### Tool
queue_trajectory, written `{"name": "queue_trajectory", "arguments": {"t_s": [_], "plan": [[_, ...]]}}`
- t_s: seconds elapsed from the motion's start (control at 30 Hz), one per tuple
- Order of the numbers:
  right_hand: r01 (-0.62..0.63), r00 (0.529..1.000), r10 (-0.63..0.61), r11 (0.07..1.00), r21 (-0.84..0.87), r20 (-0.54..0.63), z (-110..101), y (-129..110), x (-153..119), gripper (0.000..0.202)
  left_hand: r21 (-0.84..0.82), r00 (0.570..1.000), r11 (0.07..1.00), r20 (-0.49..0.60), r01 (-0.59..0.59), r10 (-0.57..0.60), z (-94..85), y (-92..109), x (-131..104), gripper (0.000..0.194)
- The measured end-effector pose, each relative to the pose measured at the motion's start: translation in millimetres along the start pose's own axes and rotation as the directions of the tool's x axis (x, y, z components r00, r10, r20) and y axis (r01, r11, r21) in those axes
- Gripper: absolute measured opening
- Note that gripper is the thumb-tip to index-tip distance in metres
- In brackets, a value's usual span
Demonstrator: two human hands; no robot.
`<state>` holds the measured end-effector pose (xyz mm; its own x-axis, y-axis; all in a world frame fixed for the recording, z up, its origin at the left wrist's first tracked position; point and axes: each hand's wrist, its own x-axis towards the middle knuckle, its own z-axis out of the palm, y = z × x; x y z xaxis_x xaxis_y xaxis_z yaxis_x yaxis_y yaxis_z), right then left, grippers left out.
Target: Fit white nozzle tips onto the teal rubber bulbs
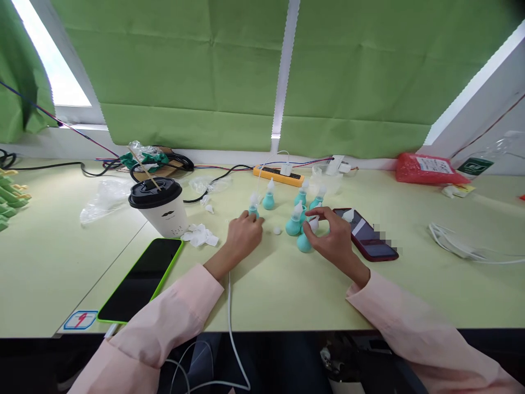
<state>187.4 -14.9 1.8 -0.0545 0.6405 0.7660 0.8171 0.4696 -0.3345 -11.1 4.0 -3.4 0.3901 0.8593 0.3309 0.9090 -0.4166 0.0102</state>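
My left hand (245, 234) is closed, its fingertips on a teal bulb nasal aspirator (254, 210) with a clear tip; part of the bulb is hidden behind them. To the right, my right hand (334, 241) curls thumb and index finger around the pale tip of the nearest aspirator (304, 242), which stands on the table. Tight beside it is a second aspirator (292, 225), with several more close behind. Another aspirator (268, 200) stands apart at the back. A small white round piece (277, 231) lies between my hands.
A lidded paper cup (166, 216) and a green-cased phone (143, 279) are at left, near white scraps (200, 235). A dark phone (369, 241) lies beside my right hand. Behind are a yellow power strip (283, 176) and a red package (426, 169); a white cable (230, 306) crosses the front edge.
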Motion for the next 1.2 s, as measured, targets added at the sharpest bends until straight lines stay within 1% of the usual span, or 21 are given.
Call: {"name": "queue_trajectory", "arguments": {"t_s": [0.07,0.1,0.2,0.27,0.4,0.5,0.6,0.73,0.8,0.83,0.87,0.9,0.93,0.97,1.0,1.03,1.07,1.1,1.13,1.2], "plan": [[0.056,0.997,-0.057,0.998,-0.028,-0.050,-0.4,-0.5,0.6,0.017,0.073,0.995,0.993,0.028,0.096,-0.099,-3.8,-6.5,2.1,0.035],[0.086,0.993,-0.089,0.996,-0.038,-0.073,-0.8,-1.3,1.0,0.017,0.104,0.991,0.989,0.060,0.109,-0.116,-3.9,-8.5,2.8,0.039],[0.166,0.979,-0.172,0.984,-0.060,-0.109,-2.3,-5.4,2.0,0.016,0.152,0.981,0.986,0.172,0.064,-0.090,3.9,-7.3,4.0,0.055],[0.202,0.972,-0.208,0.977,-0.060,-0.108,-3.0,-8.1,1.9,0.016,0.146,0.972,0.987,0.217,0.061,-0.092,14.4,-2.5,5.4,0.059],[0.229,0.968,-0.232,0.973,-0.041,-0.100,-1.8,-10.2,-0.1,0.016,0.098,0.970,0.991,0.218,0.092,-0.111,34.6,5.0,14.2,0.056],[0.238,0.966,-0.239,0.971,-0.030,-0.102,0.5,-10.1,-1.7,0.014,0.066,0.973,0.994,0.208,0.086,-0.098,39.4,5.5,24.4,0.043],[0.250,0.961,-0.252,0.968,-0.027,-0.112,1.7,-10.9,-2.2,0.015,0.024,0.975,0.998,0.214,0.064,-0.068,36.0,3.7,31.6,0.028],[0.291,0.944,-0.293,0.956,-0.036,-0.150,1.1,-12.4,-4.1,0.018,-0.049,0.978,0.997,0.203,0.056,-0.045,25.9,4.2,31.9,0.020],[0.343,0.916,-0.347,0.938,-0.053,-0.200,1.2,-12.4,-7.0,0.021,-0.083,0.982,0.995,0.182,0.062,-0.046,18.1,7.4,29.1,0.019],[0.378,0.898,-0.382,0.924,-0.061,-0.220,1.7,-12.2,-8.9,0.023,-0.127,0.984,0.990,0.176,0.061,-0.038,13.2,9.6,27.3,0.021],[0.416,0.879,-0.419,0.907,-0.065,-0.228,2.5,-11.9,-10.9,0.026,-0.205,0.984,0.977,0.179,0.060,-0.023,7.8,12.0,25.4,0.025],[0.454,0.862,-0.455,0.889,-0.062,-0.222,3.6,-11.6,-12.8,0.029,-0.325,0.981,0.944,0.194,0.054,0.011,2.2,14.2,23.4,0.028],[0.483,0.852,-0.483,0.874,-0.053,-0.200,5.1,-11.2,-14.5,0.032,-0.540,0.973,0.839,0.221,0.062,0.071,-3.3,16.1,21.4,0.031],[0.504,0.849,-0.503,0.863,-0.040,-0.165,6.9,-10.7,-16.0,0.035,-0.721,0.958,0.687,0.253,0.091,0.138,-8.2,17.7,19.7,0.033],[0.515,0.849,-0.513,0.857,-0.027,-0.126,8.8,-10.1,-17.0,0.038,-0.847,0.939,0.515,0.273,0.132,0.208,-12.1,18.7,18.3,0.033],[0.516,0.852,-0.515,0.856,-0.018,-0.093,10.9,-9.4,-17.7,0.039,-0.920,0.920,0.345,0.286,0.186,0.267,-14.7,19.2,17.3,0.032],[0.512,0.856,-0.512,0.859,-0.013,-0.067,12.9,-8.5,-18.1,0.039,-0.946,0.904,0.223,0.297,0.235,0.307,-16.0,19.4,16.8,0.031],[0.508,0.860,-0.508,0.861,-0.015,-0.050,14.8,-7.5,-18.3,0.037,-0.952,0.894,0.137,0.306,0.275,0.329,-16.0,19.2,16.6,0.029],[0.508,0.860,-0.508,0.861,-0.023,-0.039,16.4,-6.5,-18.4,0.035,-0.948,0.887,0.080,0.317,0.308,0.335,-15.2,18.9,16.8,0.028],[0.517,0.854,-0.519,0.854,-0.055,-0.024,18.7,-4.5,-18.4,0.031,-0.938,0.884,0.034,0.338,0.346,0.323,-12.2,18.3,17.5,0.025]]}}
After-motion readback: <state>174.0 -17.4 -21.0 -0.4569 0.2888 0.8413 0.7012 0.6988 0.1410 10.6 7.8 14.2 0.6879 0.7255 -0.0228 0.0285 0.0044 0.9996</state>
